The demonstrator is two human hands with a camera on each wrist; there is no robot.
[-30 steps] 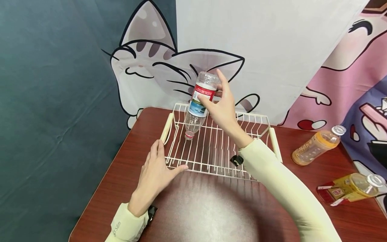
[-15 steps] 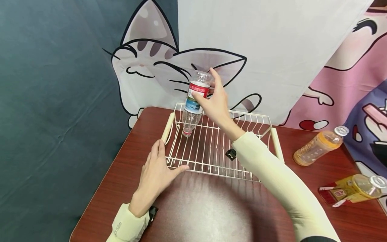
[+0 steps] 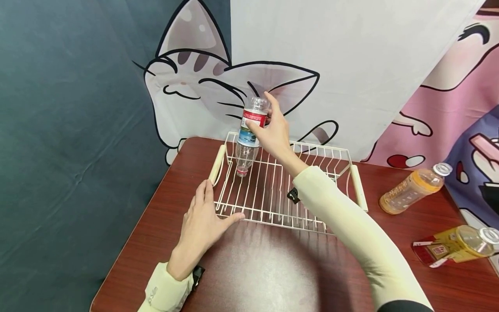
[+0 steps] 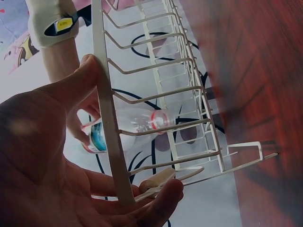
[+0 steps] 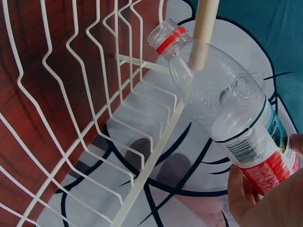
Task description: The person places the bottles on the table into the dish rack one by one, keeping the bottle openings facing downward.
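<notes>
Neck-down over the far left of the rack (image 3: 269,212), the bottle (image 3: 248,139) looks light, slick, squeezable (empty, I'd guess); the right hand (image 3: 275,132) clamps its label, best gripped gently. The left hand's (image 3: 202,227) straight fingers touch the rack, thumb apart.

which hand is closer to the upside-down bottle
Right: the right hand grips the bottle around its label; the left hand is apart from it, at the near left corner of the rack.

Counter (image 3: 269,279): reddish-brown, spreading across the lower frame
Wire rack (image 3: 359,189): cream-white, resting at frame centre
Orange-banded bottle (image 3: 409,193): sitting at right
Yellow-labelled bottle (image 3: 454,247): sitting at lower right
</notes>
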